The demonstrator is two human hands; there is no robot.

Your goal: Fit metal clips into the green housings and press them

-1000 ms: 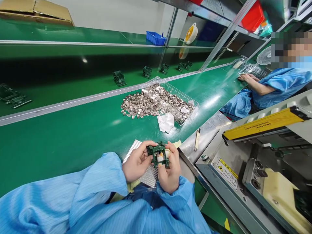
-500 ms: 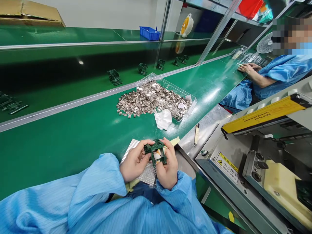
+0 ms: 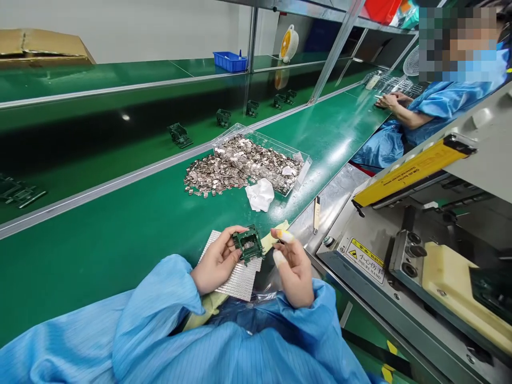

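At far left sits a cardboard box (image 3: 52,47), its contents hidden. Next, the left hand (image 3: 214,266) pinches a dark green plastic frame (image 3: 252,234) between thumb and fingers, above a silver sheet (image 3: 240,282); the step looks like close fingertip work on this 1 frame, and the next move seems to call for a steady hold. Beyond stand a blue bin (image 3: 230,64) and a clear plastic tray (image 3: 303,175) of small metal pieces (image 3: 260,157), more heaped beside it. The right hand (image 3: 296,273), 2 digits wrapped in white, is apart from the frame; whether it pinches anything, I can't tell.
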